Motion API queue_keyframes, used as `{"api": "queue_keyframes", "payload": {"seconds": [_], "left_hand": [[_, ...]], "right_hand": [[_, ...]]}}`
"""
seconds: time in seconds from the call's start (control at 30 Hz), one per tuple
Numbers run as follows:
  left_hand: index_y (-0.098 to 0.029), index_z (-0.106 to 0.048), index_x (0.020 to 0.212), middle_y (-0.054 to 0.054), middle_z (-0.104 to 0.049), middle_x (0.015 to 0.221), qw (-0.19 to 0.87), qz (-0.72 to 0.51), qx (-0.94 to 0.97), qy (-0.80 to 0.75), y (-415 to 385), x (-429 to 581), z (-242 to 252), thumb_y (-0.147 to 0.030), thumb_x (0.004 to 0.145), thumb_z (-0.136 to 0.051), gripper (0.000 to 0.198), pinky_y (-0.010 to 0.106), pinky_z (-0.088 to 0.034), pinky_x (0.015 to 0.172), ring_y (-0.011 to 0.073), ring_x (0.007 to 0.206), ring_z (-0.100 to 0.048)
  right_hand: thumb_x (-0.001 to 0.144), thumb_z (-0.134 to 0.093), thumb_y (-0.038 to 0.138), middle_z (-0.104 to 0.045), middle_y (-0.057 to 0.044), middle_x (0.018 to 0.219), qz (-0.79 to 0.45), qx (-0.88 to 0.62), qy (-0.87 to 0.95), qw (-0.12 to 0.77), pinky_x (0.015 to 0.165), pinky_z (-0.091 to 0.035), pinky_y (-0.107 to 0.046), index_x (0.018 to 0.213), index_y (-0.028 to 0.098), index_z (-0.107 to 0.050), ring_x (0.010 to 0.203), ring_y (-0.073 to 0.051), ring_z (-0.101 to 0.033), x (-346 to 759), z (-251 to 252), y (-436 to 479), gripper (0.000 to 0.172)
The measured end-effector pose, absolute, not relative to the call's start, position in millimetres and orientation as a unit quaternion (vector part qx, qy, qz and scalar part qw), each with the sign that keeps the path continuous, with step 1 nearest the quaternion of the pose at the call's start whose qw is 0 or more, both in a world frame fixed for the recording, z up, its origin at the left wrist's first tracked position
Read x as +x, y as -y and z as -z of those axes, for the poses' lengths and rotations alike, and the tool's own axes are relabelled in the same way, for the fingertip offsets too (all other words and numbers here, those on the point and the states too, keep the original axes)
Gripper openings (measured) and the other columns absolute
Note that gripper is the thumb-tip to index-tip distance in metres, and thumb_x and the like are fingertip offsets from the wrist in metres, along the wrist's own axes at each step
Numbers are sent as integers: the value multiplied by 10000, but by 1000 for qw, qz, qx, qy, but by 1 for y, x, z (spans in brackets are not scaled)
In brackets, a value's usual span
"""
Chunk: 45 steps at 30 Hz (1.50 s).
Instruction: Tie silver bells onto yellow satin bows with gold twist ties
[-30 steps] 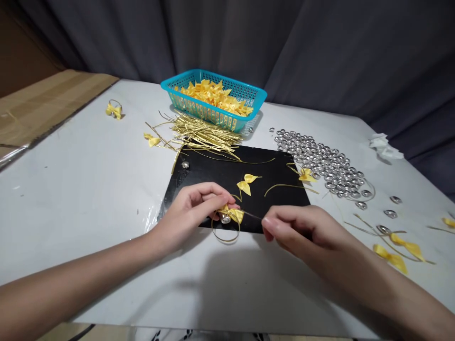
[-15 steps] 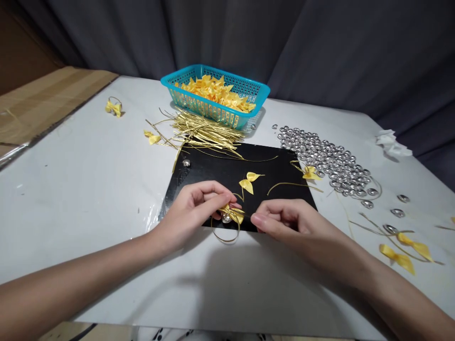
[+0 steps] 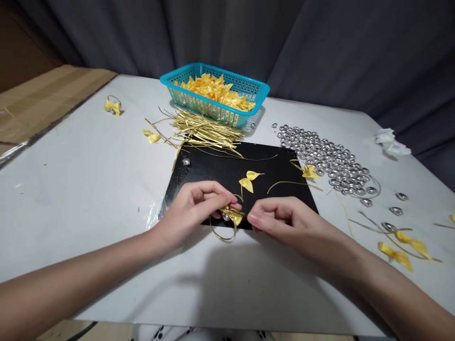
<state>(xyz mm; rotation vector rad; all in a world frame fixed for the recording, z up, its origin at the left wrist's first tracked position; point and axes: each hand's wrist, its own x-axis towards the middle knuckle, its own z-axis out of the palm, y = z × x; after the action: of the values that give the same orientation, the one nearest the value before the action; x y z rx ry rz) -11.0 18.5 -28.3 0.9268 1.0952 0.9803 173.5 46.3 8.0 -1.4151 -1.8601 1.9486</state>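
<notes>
While both hands work at the near edge of the black mat, the only real container on the table is the turquoise plastic basket sitting toward the far edge, and it's heaped with loose yellow ribbon bows. No lid, slotted walls, and I can't make out any label, brand or writing on it or anywhere else.

The left hand has thumb and fingertips pressed together on a small yellow bow with a silver bell tucked against it, right at the mat's near edge. A gold wire tie loops out below the bow onto the table. The right hand is curled up tight just beside it, fingertips pinched at the tie's other end, though the bit it actually holds is too thin to see.

Just in front of the basket there's a messy pile of gold wire ties spilling onto the mat's far edge. Another bow lies mid-mat. Off the mat's right edge is a spread of silver bells, and a finished bow with bell sits near the table's far left corner.
</notes>
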Motion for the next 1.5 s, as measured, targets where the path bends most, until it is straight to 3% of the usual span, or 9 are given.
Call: {"api": "queue_keyframes", "payload": {"seconds": [0.6,1.5], "left_hand": [[-176,-697,682,17,-723,734,649,-416,403,-493,-21,-10,26,-279,764,-651,139,187,-407,557,97,638,-590],[-164,-683,644,13,-696,695,644,-412,405,-501,-21,-8,24,-245,757,-640,145,188,-396,545,89,605,-560]], "right_hand": [[812,-580,439,-266,89,470,-652,-457,603,39,389,-103,-187,639,153,-478,429,-35,-179,177,0,-50,350],[775,-588,513,-280,92,440,-648,-466,602,29,385,-91,-201,620,152,-485,402,-32,-166,176,0,-52,407]]}}
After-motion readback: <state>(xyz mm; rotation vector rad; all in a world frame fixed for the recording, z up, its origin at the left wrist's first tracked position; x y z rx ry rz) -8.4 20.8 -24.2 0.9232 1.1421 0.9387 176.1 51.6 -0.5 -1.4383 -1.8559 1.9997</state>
